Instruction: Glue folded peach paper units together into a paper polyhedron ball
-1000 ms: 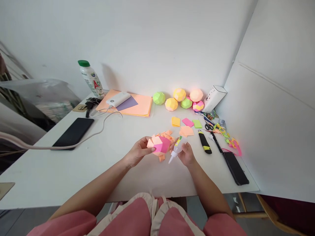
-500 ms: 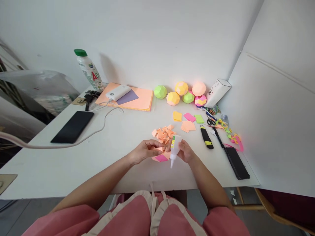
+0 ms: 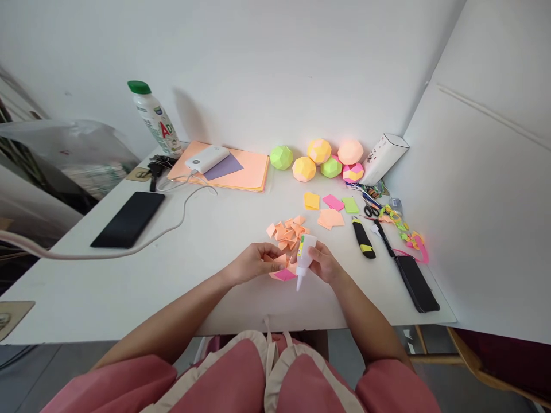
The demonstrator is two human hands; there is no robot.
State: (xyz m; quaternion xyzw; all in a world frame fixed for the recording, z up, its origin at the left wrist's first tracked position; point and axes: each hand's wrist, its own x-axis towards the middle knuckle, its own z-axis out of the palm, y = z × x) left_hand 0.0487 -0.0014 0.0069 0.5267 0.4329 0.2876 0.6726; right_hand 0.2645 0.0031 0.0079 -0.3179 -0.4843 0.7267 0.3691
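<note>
My left hand (image 3: pixel 257 264) is closed on a partly built paper ball (image 3: pixel 284 274), peach with a pink panel, pinching its left side between thumb and fingers. In my right hand (image 3: pixel 323 263) is a white glue bottle (image 3: pixel 305 252), its narrow nozzle pointing down beside the ball. Some right-hand fingers reach behind the bottle toward the ball, and their tips are partly hidden. Just beyond the hands lies a heap of folded peach paper pieces (image 3: pixel 286 230).
Finished paper balls (image 3: pixel 319 151) line the back wall. Coloured paper squares (image 3: pixel 330 218), a box cutter (image 3: pixel 364 237), scissors (image 3: pixel 371 210) and a black case (image 3: pixel 416 284) lie to the right. Leftward are a phone (image 3: pixel 128 219), a cable (image 3: pixel 172 229), a power bank (image 3: pixel 207 159) and a bottle (image 3: pixel 157 120).
The camera view has shifted slightly. Both hands stay almost in place at the paper ball, and the glue bottle remains in my right hand, nozzle down.
</note>
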